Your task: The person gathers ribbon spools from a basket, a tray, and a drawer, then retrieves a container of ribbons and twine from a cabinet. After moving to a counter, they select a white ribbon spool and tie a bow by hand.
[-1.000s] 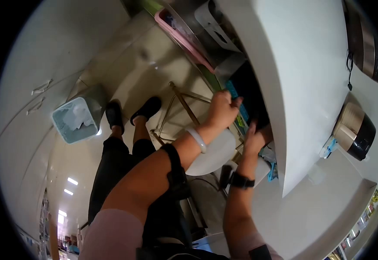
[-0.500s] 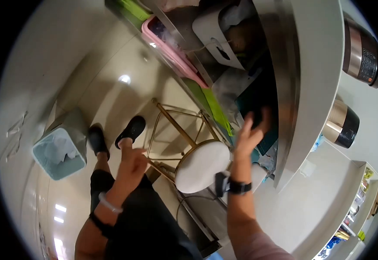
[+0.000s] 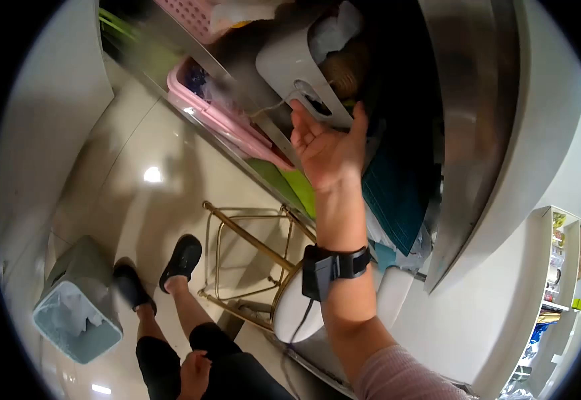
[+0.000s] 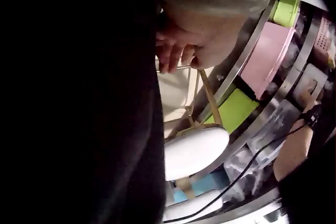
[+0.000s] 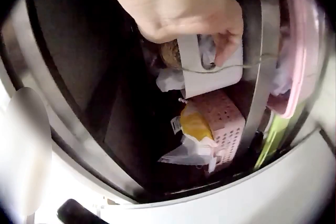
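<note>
My right hand (image 3: 330,150) reaches palm up into a low shelf unit, its fingertips right at the handle slot of a white plastic bin (image 3: 280,67). Its thumb stands apart from the fingers near the bin's corner. A brown woven-looking thing (image 3: 344,73) and a clear plastic bag (image 3: 336,33) lie inside that bin, also seen in the right wrist view below my hand. My left hand (image 3: 195,373) hangs loosely curled by my thigh with nothing in it. A white bangle circles its wrist in the left wrist view.
Below the bin sits a pink tub (image 3: 227,127) beside a metal rail; a pink perforated basket (image 5: 226,124) is deeper along the shelf. A dark green flat item (image 3: 397,200) lies behind my forearm. A gold-legged stool (image 3: 297,307) and a waste bin (image 3: 80,323) stand on the floor.
My right hand has moved from beside the dark green item up to the white bin. My left hand has withdrawn from the shelf to my thigh. The view has shifted along the shelf.
</note>
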Available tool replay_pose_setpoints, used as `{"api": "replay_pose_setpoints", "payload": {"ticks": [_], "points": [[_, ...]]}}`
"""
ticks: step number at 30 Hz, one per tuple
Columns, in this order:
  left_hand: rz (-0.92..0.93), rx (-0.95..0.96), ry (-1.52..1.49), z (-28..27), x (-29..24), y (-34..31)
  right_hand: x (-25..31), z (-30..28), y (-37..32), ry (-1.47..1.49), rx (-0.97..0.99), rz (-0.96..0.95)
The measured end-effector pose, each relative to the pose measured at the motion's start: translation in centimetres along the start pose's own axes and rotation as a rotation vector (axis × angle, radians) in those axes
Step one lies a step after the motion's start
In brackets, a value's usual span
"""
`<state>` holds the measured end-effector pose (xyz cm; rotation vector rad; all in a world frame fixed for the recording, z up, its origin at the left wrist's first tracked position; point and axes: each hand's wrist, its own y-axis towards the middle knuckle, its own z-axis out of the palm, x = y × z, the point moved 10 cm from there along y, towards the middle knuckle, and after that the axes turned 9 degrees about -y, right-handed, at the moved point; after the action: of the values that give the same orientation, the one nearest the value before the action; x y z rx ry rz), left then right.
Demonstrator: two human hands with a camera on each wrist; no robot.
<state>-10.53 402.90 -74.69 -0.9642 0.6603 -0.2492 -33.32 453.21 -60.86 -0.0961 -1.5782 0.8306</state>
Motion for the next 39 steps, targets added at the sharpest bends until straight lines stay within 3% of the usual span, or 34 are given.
{"api": "replay_pose_setpoints", "payload": {"ticks": [1, 8, 14, 26, 32, 34, 39], "points": [[0.032, 0.01, 0.013, 0.3, -0.3, 0.3, -0.6, 1.0, 0.7, 0.168, 0.08, 0.127], [0.111, 0.024, 0.026, -0.4, -1.4, 1.2, -1.1, 1.5, 1.8, 0.136, 0.008, 0.059], [0.166, -0.035, 0.054, -0.8, -5.0, 1.3, -0.7, 1.7, 2.7, 0.175, 0.098, 0.035], [0.059, -0.066, -0.002, -1.0, -4.5, 1.6, -1.6, 2.1, 2.0, 0.373, 0.293, 0.148], [0.16, -0.067, -0.02, -1.1, -5.5, 1.4, -1.9, 1.9, 1.4, 0.383, 0.291, 0.178], [0.324, -0.052, -0.043, -1.1, -6.6, 1.2, -1.9, 1.9, 1.3, 0.376, 0.276, 0.156], [0.221, -0.055, -0.053, -1.1, -6.4, 1.2, -1.6, 2.2, 0.6, 0.318, 0.271, 0.109]]}}
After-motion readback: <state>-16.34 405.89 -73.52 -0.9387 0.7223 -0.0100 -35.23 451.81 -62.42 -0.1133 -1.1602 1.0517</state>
